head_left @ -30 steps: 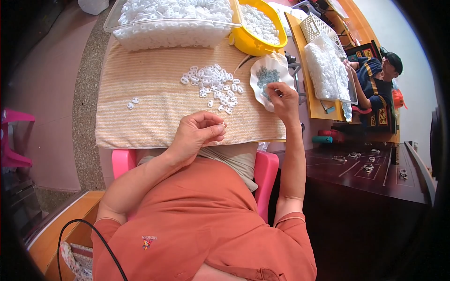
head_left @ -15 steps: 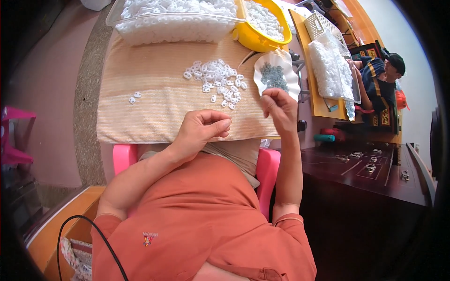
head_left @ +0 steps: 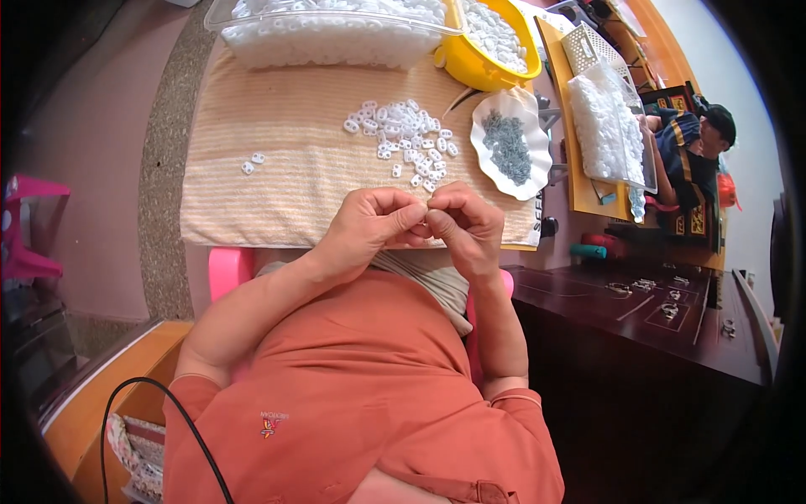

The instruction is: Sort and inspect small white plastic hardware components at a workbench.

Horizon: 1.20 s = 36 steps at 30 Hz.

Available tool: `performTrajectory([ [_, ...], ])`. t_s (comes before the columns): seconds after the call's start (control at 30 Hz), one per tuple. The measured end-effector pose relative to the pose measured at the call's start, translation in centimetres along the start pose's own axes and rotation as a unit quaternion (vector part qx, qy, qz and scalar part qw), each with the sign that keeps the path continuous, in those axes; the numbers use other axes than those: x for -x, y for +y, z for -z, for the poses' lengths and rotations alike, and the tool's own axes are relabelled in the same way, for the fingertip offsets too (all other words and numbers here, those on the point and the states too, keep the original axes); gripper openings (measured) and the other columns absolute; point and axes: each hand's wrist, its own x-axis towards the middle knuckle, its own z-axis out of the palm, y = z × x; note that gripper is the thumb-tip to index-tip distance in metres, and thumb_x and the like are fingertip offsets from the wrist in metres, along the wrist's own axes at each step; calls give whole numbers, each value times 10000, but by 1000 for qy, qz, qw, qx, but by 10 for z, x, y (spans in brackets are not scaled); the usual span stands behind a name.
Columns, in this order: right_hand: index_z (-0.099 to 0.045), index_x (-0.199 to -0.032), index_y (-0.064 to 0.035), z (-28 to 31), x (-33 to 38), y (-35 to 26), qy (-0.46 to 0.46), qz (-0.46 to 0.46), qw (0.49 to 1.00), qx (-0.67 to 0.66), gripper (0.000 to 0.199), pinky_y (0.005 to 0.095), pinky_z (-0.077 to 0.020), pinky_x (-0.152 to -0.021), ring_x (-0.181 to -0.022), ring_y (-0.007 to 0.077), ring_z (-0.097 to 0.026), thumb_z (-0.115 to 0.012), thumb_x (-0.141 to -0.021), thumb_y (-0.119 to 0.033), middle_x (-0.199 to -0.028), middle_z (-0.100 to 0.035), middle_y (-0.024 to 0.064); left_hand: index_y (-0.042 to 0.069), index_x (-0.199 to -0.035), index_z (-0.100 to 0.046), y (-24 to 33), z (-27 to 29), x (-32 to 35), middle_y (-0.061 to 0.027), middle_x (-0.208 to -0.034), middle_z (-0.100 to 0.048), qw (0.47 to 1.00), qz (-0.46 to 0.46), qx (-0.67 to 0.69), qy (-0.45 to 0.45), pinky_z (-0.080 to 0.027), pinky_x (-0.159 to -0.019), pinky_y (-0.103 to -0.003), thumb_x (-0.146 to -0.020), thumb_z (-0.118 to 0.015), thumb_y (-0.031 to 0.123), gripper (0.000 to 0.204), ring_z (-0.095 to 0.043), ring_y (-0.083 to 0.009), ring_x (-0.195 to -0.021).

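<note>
From my end of the head view: both hands meet just past the near edge of the cloth-covered worktop (head_left: pixel 277 206). Left hand (head_left: pixel 369 225): grip drawn narrow, thumb against forefinger. Right hand (head_left: pixel 472 228): likewise a narrow pinch, its tips touching or nearly touching the left's. What sits between them, if anything, I cannot tell.

Location: white two-holed pieces (head_left: pixel 399 130) lie in a loose pile beyond the hands; two stray pieces (head_left: pixel 253 162) lie well apart to the left. Grey bits (head_left: pixel 505 147) fill the wavy white dish (head_left: pixel 540 164), right of the pile.

Handling, my estimate: white pieces light, stiff, probably smooth plastic, apt to skid; I would pinch them across the outer edges, leaving the holes free. Grey bits look lighter and easily dropped; fingertips only, one at a time.

Hard to make out: single grey bits blur together. The clear box (head_left: pixel 215 18) and yellow basin (head_left: pixel 474 71) are cut off at the top. The co-worker's (head_left: pixel 684 139) hands are too small to read.
</note>
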Motion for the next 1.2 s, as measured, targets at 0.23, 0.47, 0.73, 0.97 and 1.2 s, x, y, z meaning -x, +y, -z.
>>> performTrajectory([
  [0.23, -619, -965, 34, -9, 2, 1, 19, -6, 1000, 0, 88, 188, -484, -633, -759, 83, -563, -632, -879, 20, -955, -570, 74, 5, -986, -631, -6, 3, -2, -36, -883, -645, 1000, -15, -11, 16, -542, -708, -216, -947, -596, 184, 187, -626, -86, -780],
  [0.47, -598, -895, 42, -12, 5, -4, 43, -73, 996, -34, 84, 229, -535, -635, -707, 105, -604, -600, -920, -38, -867, -585, 63, -9, -967, -614, -4, 2, -3, -20, -848, -622, 982, -96, -161, 15, -519, -677, -205, -955, -580, 161, 174, -579, -54, -754],
  [0.73, -593, -889, 33, -13, 5, -14, 29, -101, 994, -9, 137, 213, -484, -610, -679, 84, -568, -567, -953, -85, -841, -594, 54, -13, -946, -603, 4, -6, 4, -2, -825, -607, 968, -122, -220, 25, -464, -667, -214, -949, -592, 174, 187, -551, -61, -740],
  [0.97, -590, -925, 38, -14, 7, -8, 38, -101, 994, -24, 117, 221, -485, -636, -698, 89, -563, -569, -950, -74, -857, -593, 53, -17, -944, -588, 4, -5, 3, -12, -807, -589, 967, -130, -218, 16, -518, -672, -210, -967, -560, 174, 195, -576, -64, -758],
  [1.2, -566, -966, 37, -13, 7, -4, 36, -121, 990, -62, 80, 241, -541, -692, -762, 111, -631, -546, -950, -38, -860, -612, 54, -12, -937, -596, 2, -3, 0, -7, -773, -594, 962, -136, -235, 30, -479, -636, -207, -962, -571, 182, 197, -548, -55, -709],
])
